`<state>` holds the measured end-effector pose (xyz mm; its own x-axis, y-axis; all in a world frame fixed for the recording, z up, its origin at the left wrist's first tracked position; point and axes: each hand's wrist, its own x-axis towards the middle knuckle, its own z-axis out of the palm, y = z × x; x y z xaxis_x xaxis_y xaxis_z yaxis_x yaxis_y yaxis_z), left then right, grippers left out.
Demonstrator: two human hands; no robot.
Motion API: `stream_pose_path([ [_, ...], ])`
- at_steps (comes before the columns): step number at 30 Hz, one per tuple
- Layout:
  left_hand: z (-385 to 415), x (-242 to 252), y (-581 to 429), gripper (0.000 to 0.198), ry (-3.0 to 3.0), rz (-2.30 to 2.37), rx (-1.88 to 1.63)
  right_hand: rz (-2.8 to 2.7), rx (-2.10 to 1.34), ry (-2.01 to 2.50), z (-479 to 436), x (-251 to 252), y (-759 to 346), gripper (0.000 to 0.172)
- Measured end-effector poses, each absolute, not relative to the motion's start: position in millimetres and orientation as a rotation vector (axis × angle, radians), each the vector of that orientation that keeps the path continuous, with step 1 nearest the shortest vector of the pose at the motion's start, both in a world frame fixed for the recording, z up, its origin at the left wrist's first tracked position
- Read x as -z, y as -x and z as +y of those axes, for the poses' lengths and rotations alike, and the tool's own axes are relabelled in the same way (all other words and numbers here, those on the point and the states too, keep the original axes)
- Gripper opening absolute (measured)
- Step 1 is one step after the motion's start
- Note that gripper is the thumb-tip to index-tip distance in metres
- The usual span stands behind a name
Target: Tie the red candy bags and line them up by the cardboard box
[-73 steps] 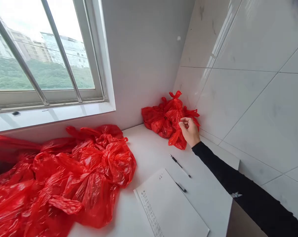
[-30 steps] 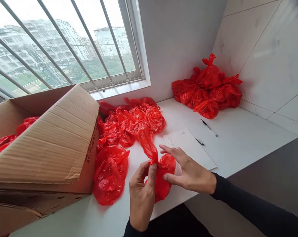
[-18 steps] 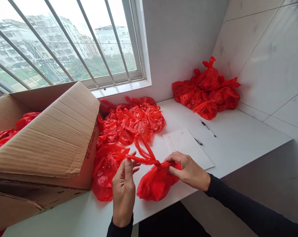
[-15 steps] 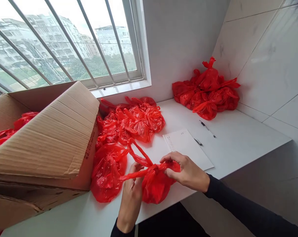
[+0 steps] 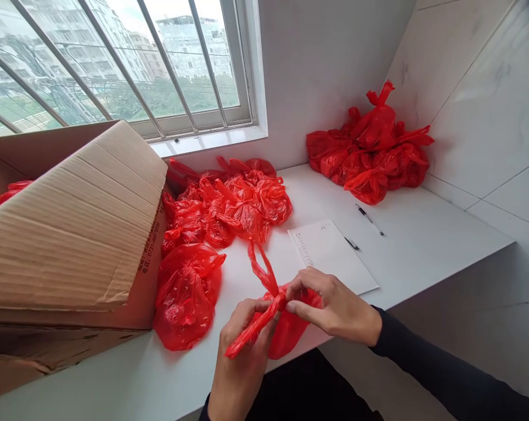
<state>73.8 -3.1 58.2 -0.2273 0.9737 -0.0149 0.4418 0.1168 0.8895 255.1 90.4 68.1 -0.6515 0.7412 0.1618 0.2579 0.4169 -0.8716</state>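
A red plastic bag with a knotted neck is between my two hands at the table's front edge. My left hand is closed around the bag's neck from the left, just below the knot, and one twisted handle lies across its fingers. The other handle loop sticks up above the knot. From the right, my right hand pinches the bag at the knot with thumb and fingertips. What the bag contains cannot be made out.
An open cardboard box with red bags inside stands at the left. Beside it lie a single red bag and a heap of red bags. Another red pile fills the back corner. A notepad and a pen lie on the white table.
My left hand has moved up and right to the knot and closed on the neck. The handles now point differently, one down-left and one up. The view has shifted slightly.
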Motion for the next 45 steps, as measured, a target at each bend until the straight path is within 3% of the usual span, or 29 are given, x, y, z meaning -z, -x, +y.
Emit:
stream_pose_path([
  [6,-16,-49,-45,0.016,-1.428,1.862,-1.158,-2.068,-1.091,1.051,99,-67,-274,0.012],
  [12,-18,-53,-47,0.044,-1.563,1.827,-1.165,-2.124,-1.046,1.101,96,-67,-276,0.027],
  [15,-15,-55,-56,0.032,-1.637,1.815,-1.226,-2.178,-0.965,0.991,92,-67,-267,0.011],
  [18,-17,-54,-53,0.014,-1.565,1.907,-1.244,-2.074,-0.980,1.049,90,-65,-270,0.012],
  [24,-24,-54,-48,0.023,-1.412,2.014,-1.177,-1.931,-1.101,1.217,88,-66,-280,0.018],
  [26,-23,-59,-54,0.024,-1.515,1.967,-1.161,-1.999,-1.092,1.125,87,-70,-272,0.029],
  [29,-21,-65,-60,0.016,-1.480,2.015,-1.203,-2.074,-1.100,1.044,87,-76,-263,0.014],
  [32,-24,-66,-57,0.030,-1.102,2.122,-1.324,-1.866,-1.175,1.129,88,-75,-268,0.024],
  [36,-29,-64,-51,0.035,-0.915,2.003,-1.449,-1.699,-1.217,1.243,83,-69,-284,0.023],
  [40,-30,-77,-59,0.032,-1.104,2.218,-1.394,-1.685,-0.933,1.213,60,-80,-282,0.016],
  [42,-30,-87,-65,0.031,-1.166,2.302,-1.348,-1.610,-0.674,1.036,46,-93,-273,0.025],
  [45,-31,-97,-71,0.027,-1.075,2.180,-1.358,-1.809,-0.497,0.628,36,-107,-257,0.021],
])
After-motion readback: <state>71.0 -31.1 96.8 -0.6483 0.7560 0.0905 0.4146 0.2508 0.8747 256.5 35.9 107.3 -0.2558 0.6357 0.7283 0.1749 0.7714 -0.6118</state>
